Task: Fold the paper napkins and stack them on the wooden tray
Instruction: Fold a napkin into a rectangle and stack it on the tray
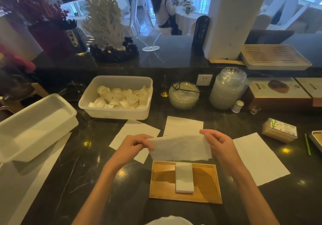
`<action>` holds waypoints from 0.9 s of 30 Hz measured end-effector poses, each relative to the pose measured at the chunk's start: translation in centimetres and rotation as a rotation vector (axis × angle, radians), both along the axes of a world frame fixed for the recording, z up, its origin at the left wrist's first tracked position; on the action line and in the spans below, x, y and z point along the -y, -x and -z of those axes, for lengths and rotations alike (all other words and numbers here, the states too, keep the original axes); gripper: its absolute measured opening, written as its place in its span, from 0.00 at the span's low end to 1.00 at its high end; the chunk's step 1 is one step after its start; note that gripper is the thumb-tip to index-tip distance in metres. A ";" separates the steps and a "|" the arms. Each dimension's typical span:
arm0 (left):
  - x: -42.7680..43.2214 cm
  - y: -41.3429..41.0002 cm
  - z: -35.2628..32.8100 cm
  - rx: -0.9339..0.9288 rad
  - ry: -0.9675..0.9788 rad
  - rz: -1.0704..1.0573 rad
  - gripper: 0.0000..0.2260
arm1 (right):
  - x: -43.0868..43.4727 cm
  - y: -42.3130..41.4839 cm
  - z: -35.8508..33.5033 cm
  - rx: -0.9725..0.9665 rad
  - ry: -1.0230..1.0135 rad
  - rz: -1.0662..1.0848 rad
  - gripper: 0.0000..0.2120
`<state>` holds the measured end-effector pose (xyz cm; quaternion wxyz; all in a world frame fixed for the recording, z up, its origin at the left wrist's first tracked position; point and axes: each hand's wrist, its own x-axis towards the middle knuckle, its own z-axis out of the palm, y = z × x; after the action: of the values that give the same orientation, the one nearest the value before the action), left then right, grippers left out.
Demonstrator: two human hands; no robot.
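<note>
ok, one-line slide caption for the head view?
Both hands, left and right, hold a white paper napkin above the wooden tray bearing folded napkins.

Paper, wood, plastic and glass on a glossy dark stone counter.

The held napkin [180,149] is thin, matt white paper, slightly crinkled; the folded napkin [184,177] lies on a smooth, satin-finished wooden tray [162,181]. The counter [83,169] is polished dark marble with pale veins and light reflections. The tub [111,113] looks like translucent, frosted plastic; the jar [226,89] is shiny glass.
</note>
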<state>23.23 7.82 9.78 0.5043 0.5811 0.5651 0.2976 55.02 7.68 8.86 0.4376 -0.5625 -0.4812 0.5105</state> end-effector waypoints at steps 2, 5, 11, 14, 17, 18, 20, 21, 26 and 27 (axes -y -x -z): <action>-0.1 0.0 0.3 -0.292 -0.033 -0.010 0.19 | -0.5 0.5 -0.9 0.099 -0.089 -0.056 0.09; -0.4 -1.2 -0.3 -0.366 -0.174 -0.001 0.12 | -1.9 1.8 -3.8 0.255 -0.174 -0.270 0.11; -0.8 -5.3 -2.1 -0.020 -0.063 0.320 0.15 | -5.1 5.0 -8.9 0.493 -0.210 -0.766 0.14; -0.6 -5.9 -2.0 0.142 -0.106 0.124 0.07 | -5.7 5.0 -8.9 0.411 -0.253 -0.566 0.12; 0.2 -5.9 -1.4 0.271 -0.065 -0.111 0.06 | -4.8 4.5 -7.2 0.091 -0.014 -0.172 0.22; 0.6 -5.9 -1.2 0.298 -0.036 -0.183 0.09 | -4.0 4.6 -6.3 0.037 0.122 -0.151 0.28; 1.0 -5.8 -0.8 0.325 0.008 -0.279 0.12 | -1.8 5.3 -4.2 -0.020 0.257 -0.178 0.29; 1.2 -5.7 -0.6 0.329 0.020 -0.305 0.12 | -0.8 5.9 -3.3 -0.020 0.248 -0.185 0.26; 1.8 -5.3 0.2 0.324 0.047 -0.379 0.08 | 1.3 7.7 -1.1 -0.033 0.157 -0.059 0.10; 1.8 -5.3 0.2 0.335 0.057 -0.380 0.08 | 1.3 7.8 -1.0 -0.031 0.147 -0.048 0.08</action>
<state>28.51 5.98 9.57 0.5421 0.3926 0.5808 0.4633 47.23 6.41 9.83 0.3901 -0.5735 -0.4488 0.5635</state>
